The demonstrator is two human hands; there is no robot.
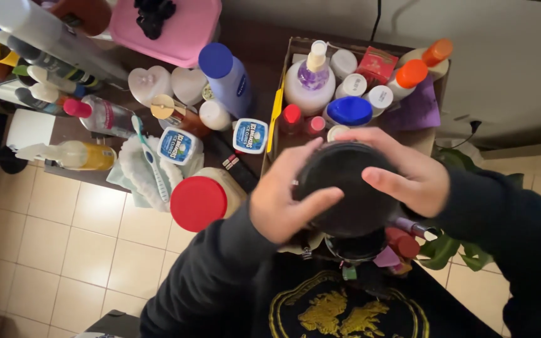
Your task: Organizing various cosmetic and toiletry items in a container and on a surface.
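Both hands clasp a black round container (345, 188) over the shelf's front edge. Left hand (283, 200) wraps its side, thumb across the top; right hand (402, 172) curls over the far rim, steadying it. Cardboard box (295, 47) of bottles stands just behind.

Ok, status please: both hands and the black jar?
Left hand and right hand both grip round black jar. Held over crowded cardboard box of bottles.

Box (277, 106) far of both hands packed with bottles, caps touching; no gap to reach in. Shelf (64, 128) at left crowded: red lid (198, 203), toothbrush (150, 156), spray bottle (73, 154). Free room only over tiled floor (64, 250), near left
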